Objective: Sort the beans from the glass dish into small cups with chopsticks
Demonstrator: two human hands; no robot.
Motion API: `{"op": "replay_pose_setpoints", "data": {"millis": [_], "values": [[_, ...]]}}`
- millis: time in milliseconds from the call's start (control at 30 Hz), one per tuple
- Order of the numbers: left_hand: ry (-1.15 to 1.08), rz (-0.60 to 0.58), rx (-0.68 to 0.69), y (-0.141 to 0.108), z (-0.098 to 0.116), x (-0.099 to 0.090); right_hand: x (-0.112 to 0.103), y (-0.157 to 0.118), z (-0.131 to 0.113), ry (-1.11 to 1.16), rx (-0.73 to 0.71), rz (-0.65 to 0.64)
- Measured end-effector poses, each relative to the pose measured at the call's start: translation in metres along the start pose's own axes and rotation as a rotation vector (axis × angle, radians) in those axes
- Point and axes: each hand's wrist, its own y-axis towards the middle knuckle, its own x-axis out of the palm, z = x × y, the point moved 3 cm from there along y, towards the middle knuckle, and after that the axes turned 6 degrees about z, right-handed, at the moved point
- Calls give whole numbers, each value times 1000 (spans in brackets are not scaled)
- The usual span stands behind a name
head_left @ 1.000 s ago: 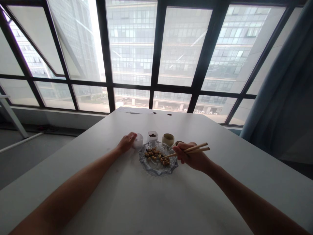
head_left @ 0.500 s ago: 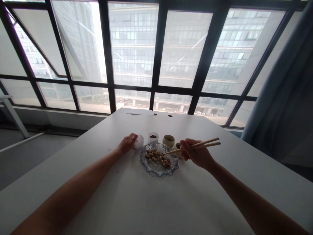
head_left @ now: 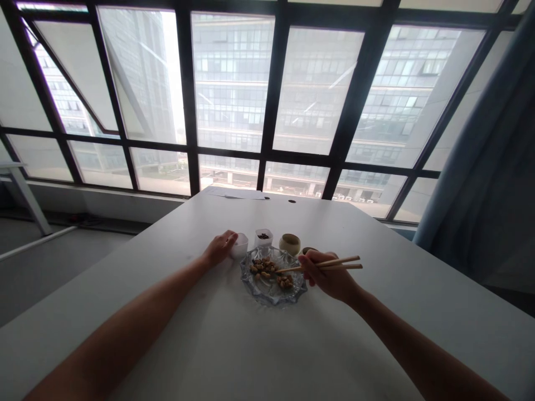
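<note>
My right hand [head_left: 328, 273] is closed around a pair of wooden chopsticks [head_left: 340, 263], whose tips reach into a scalloped clear glass plate [head_left: 273, 299]. On the plate lie brown nuts [head_left: 262, 268] in a larger pile, with a smaller cluster at the right. Whether the tips pinch a nut is too small to tell. My left hand [head_left: 220, 248] grips the side of a small white cup [head_left: 239, 247], left of the plate. Behind the plate stand a white cup with dark bits [head_left: 263, 237] and a yellowish round cup [head_left: 290, 244]. Another cup [head_left: 308, 250] is mostly hidden by my right hand.
Everything stands on a white table [head_left: 267, 345]. Paper sheets [head_left: 236, 193] lie at its far edge, near two dark round holes. Large black-framed windows rise beyond, and a blue curtain [head_left: 468, 161] hangs at the right.
My right hand has shifted slightly left and down, bringing the chopstick tips further into the larger nut pile. The left hand stays on the white cup. The view has tilted slightly.
</note>
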Motion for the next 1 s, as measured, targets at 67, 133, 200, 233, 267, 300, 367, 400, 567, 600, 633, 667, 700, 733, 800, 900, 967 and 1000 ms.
{"op": "replay_pose_setpoints", "data": {"millis": [67, 133, 200, 233, 267, 300, 367, 400, 567, 600, 633, 667, 700, 733, 800, 900, 967, 1000], "values": [[5, -1, 1, 0, 1, 0, 0, 0, -1, -6, -3, 0], [14, 1, 0, 0, 2, -1, -2, 1, -4, -15, -8, 12], [22, -1, -4, -1, 3, -2, -5, 2, -6, -33, -18, 31], [25, -4, -8, -1, 4, -2, -7, 2, -7, -45, -22, 40], [28, -7, -12, -1, 4, -2, -8, 2, -7, -59, -26, 45], [30, -9, -14, -1, 4, -2, -9, 3, -7, -71, -31, 46], [31, -11, -12, -1, 4, -2, -9, 3, -8, -85, -42, 33], [33, -10, -11, -1, 4, -2, -8, 3, -8, -86, -43, 21], [18, -13, -16, -1, 3, -2, -5, 4, -10, -61, 3, -12], [15, -13, -15, -1, 3, -2, -5, 5, -11, -59, 7, -14], [14, -13, -16, -1, 2, -2, -5, 5, -12, -59, 7, -17], [15, -13, -18, -1, 2, -2, -5, 5, -12, -60, 5, -20], [15, -13, -21, -1, 2, -2, -6, 5, -13, -63, 3, -20], [14, -15, -23, -1, 2, -2, -7, 5, -13, -64, 3, -19], [12, -18, -25, -1, 2, -2, -8, 5, -13, -67, 6, -8], [16, -17, -21, -1, 3, -2, -12, 6, -12, -11, 36, 70], [19, -16, -21, -1, 4, -3, -17, 9, -8, 88, 117, 199], [19, -16, -21, -1, 4, -3, -21, 10, -4, 146, 175, 278]]}}
